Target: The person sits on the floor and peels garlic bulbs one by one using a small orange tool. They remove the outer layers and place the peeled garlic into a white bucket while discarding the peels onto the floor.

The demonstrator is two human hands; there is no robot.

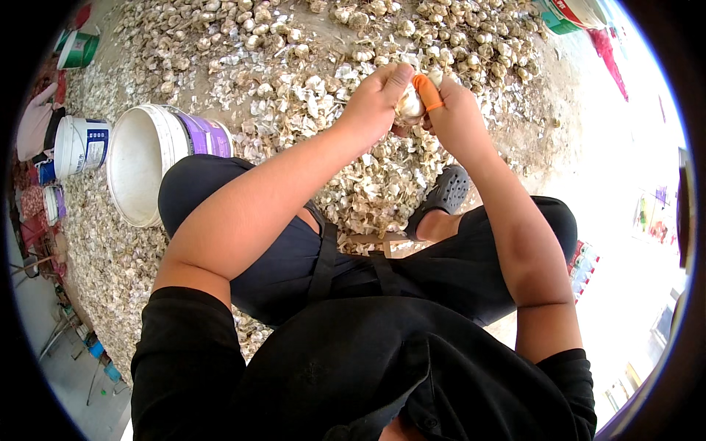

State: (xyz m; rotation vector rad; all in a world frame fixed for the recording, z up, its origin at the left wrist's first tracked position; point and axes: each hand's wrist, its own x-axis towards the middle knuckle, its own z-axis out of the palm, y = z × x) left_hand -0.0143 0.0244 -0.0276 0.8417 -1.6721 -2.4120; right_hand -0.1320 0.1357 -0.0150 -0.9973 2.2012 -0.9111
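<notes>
Between my hands, above the littered floor, is a whitish garlic bulb [409,106]. My left hand [376,99] grips it from the left, thumb on top and fingers curled beneath. My right hand [456,113] holds its right side, the thumb covered by an orange finger cot [427,92]. The fingers under the bulb are mostly hidden. Below the hands spreads a thick layer of garlic skins [375,190], and unpeeled garlic bulbs [485,38] lie heaped just beyond them.
An open white bucket [138,165] with a purple label lies by my left knee. Further left are a second white bucket [69,148] and another person's pink sleeve [34,129]. A green bucket [568,15] sits at the upper right. My right foot wears a grey clog [445,190].
</notes>
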